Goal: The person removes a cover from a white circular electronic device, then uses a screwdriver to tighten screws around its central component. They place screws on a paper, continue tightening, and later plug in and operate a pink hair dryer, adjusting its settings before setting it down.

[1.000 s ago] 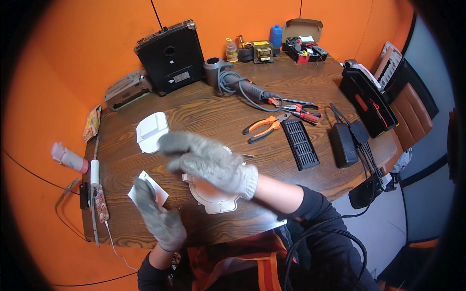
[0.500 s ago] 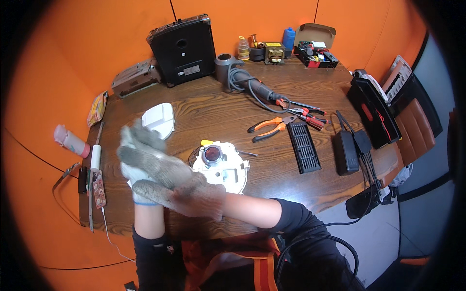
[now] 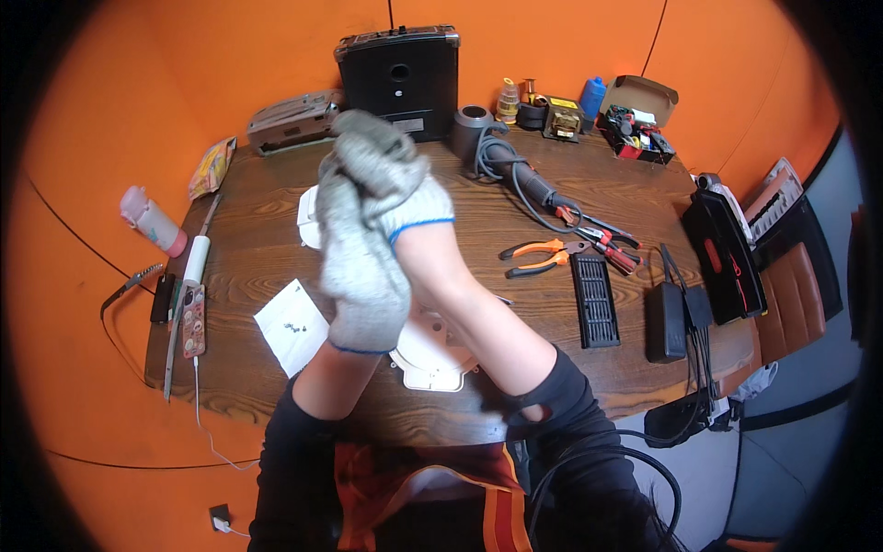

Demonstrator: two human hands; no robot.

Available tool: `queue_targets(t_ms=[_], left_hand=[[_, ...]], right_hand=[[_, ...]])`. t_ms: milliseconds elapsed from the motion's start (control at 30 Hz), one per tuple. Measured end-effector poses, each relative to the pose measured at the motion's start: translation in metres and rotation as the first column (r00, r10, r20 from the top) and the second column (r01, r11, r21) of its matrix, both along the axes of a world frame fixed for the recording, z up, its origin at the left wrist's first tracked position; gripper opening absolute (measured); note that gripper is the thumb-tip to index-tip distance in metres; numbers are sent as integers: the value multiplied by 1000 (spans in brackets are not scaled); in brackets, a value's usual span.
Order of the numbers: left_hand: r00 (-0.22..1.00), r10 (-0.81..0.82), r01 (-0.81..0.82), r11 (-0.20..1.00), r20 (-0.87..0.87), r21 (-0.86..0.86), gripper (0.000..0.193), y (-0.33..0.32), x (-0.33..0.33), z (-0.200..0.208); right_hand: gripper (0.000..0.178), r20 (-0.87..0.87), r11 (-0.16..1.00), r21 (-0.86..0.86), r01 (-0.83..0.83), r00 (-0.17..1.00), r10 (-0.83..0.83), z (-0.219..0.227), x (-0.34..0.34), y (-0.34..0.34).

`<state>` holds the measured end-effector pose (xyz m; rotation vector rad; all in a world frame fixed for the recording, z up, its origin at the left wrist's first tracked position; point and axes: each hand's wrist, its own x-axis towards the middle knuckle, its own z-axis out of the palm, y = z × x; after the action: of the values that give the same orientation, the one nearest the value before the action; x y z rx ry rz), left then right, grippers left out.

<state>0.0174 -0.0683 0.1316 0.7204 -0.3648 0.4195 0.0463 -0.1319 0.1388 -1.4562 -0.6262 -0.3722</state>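
Open brown cardboard box (image 3: 644, 97) held small mixed parts (contents indistinct) | grey knit-gloved left hand (image 3: 361, 267) and right hand (image 3: 382, 170) were raised, pressed together above white round plastic housing (image 3: 432, 354) on wooden table (image 3: 515, 230); grip undeterminable.

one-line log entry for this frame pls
left hand: gloved, raised | right hand: gloved, pressed against left | white round part: on table, untouched

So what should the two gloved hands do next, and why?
Probably lower both hands back toward the table. The left hand and right hand, in grey knit gloves, are pressed together, raised above the white round device, and seem to hold nothing. The sheet of paper with tiny screws lies beside the device.
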Motion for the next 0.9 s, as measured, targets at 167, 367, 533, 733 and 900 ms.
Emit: queue_targets(t_ms=[167, 367, 533, 733, 900], left_hand=[[933, -345, 358, 915, 100, -185, 40, 2, 18, -3], [888, -212, 313, 928, -409, 200, 45, -2, -65, 0], [946, 158, 11, 856, -281, 517, 43, 16, -19, 26], [934, -105, 168, 973, -343, 159, 50, -3, 60, 15], [855, 241, -211, 970, -460, 116, 33, 6, 100, 0]], right_hand=[[28, -92, 695, 663, -278, 891, 444, 16, 17, 2], [27, -141, 509, 860, -42, 938, 316, 19, 93, -54], [29, -314, 611, 786, 91, 911, 269, 23, 89, -41], [23, 108, 991, 37, 126, 986, -129, -1, 45, -3], [36, 295, 827, -471, 308, 938, -181, 0, 2, -21]])
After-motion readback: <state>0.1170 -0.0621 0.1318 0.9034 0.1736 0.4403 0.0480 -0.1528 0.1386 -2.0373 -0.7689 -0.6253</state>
